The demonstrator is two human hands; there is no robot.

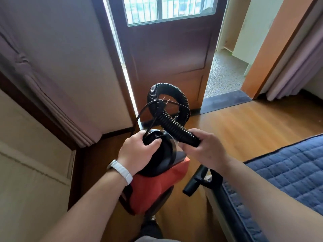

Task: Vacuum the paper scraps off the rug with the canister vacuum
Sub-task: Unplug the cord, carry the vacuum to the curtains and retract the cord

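Note:
A red canister vacuum (153,189) with a black round top hangs in front of me above the wood floor. My left hand (138,152) grips its black top (162,147). A black ribbed hose (173,123) loops up from the canister, and my right hand (208,151) grips its free end. The black power cord with its two-pin plug (163,103) is draped across the hose loop. A black tube piece (195,180) shows below my right forearm. No rug scraps are in view.
A brown door (167,63) with a window stands ahead, beside an open doorway (225,74) to a pebbled floor. A blue quilted bed (288,172) lies at the right. Curtains hang at the left (49,81) and far right. Wood floor (244,123) spreads ahead.

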